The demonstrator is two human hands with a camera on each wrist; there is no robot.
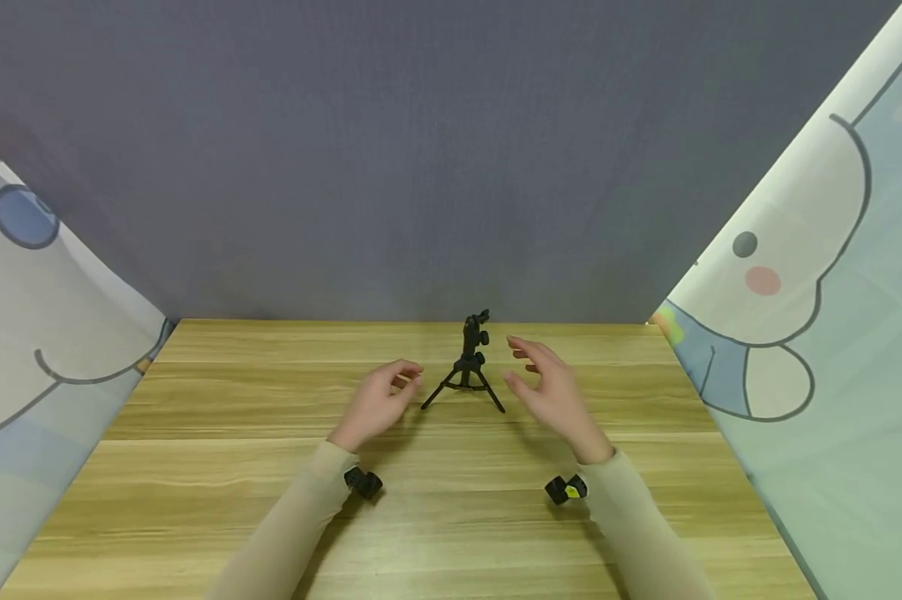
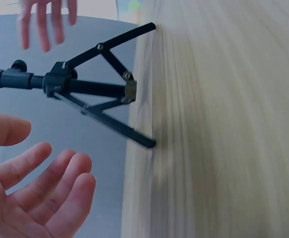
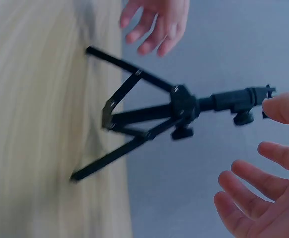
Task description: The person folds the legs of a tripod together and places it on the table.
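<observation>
A small black tripod [image 1: 468, 367] stands upright on its spread legs near the back of the wooden table. Its braces, centre column and side knobs show in the left wrist view, where the tripod [image 2: 97, 88] appears turned sideways. To its left is my left hand [image 1: 382, 398], fingers loosely bent and apart from the legs. On the other side my right hand [image 1: 552, 392] hovers with thumb and fingers spread, holding nothing. In the right wrist view the thumb of the right hand [image 3: 268, 198] overlaps the top end of the tripod [image 3: 184, 106].
The wood-grain table [image 1: 451, 517] ends at a grey backdrop [image 1: 421, 167] just behind the tripod. Cartoon-printed cloths [image 1: 781, 250] hang along both sides. A small black camera [image 1: 364, 482] sits at each sleeve cuff.
</observation>
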